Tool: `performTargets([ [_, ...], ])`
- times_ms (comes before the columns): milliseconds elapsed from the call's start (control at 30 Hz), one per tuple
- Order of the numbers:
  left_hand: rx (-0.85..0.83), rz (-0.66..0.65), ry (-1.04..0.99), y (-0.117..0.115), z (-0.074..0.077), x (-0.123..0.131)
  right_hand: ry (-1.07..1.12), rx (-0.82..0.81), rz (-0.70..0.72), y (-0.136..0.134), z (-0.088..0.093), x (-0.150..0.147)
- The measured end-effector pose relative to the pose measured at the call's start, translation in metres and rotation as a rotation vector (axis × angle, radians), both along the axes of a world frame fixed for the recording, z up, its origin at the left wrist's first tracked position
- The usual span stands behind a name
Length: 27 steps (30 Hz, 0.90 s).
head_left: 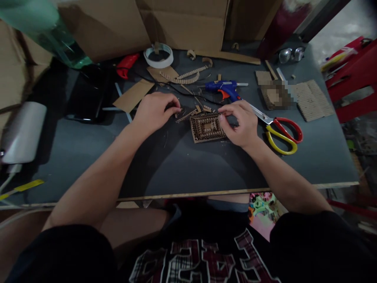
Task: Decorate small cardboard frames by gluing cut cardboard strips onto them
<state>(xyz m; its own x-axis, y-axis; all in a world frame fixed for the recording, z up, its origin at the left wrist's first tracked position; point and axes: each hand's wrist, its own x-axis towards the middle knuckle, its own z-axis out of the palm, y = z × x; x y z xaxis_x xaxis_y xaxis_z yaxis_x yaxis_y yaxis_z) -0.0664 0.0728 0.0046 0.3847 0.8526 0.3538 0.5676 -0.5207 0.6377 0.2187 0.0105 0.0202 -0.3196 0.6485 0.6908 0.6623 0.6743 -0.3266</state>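
Observation:
A small rectangular piece built of corrugated cardboard strips lies flat on the dark grey board. My right hand rests at its right edge, thumb and fingers pinched at its top right corner. My left hand lies to the left of it, fingers curled and pinched near thin cardboard slivers; whether they hold one is hidden. Small cardboard offcuts lie just behind the piece.
Scissors with red and yellow handles lie right of my right hand. Behind are a blue glue gun, a tape roll, a red cutter, corrugated strips, cardboard sheets and boxes. A green bottle is upper left.

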Motion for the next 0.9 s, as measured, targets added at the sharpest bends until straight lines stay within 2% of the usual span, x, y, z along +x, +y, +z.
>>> performTargets([
  [100,-0.049,0.057,-0.047,-0.006,0.009,0.003,0.017,0.006,0.007,-0.002,0.0,-0.001],
  [233,-0.14,0.009,-0.136,-0.015,0.015,0.011,0.04,-0.055,-0.006,-0.003,-0.003,-0.006],
  [400,-0.325,-0.06,-0.434,-0.019,0.006,0.024,0.011,-0.059,0.01,-0.002,-0.006,-0.012],
  [467,-0.362,-0.048,-0.472,-0.02,0.002,0.027,0.002,-0.056,0.007,-0.002,-0.005,-0.012],
  [667,-0.319,-0.017,-0.497,-0.02,-0.008,0.034,0.033,-0.038,0.058,-0.003,-0.004,-0.012],
  [767,-0.332,-0.035,-0.578,0.0,-0.004,0.039,0.04,-0.052,0.06,-0.002,-0.007,-0.013],
  [900,-0.414,-0.034,-0.663,0.062,0.018,0.053,0.06,-0.073,0.044,0.0,-0.009,-0.014],
])
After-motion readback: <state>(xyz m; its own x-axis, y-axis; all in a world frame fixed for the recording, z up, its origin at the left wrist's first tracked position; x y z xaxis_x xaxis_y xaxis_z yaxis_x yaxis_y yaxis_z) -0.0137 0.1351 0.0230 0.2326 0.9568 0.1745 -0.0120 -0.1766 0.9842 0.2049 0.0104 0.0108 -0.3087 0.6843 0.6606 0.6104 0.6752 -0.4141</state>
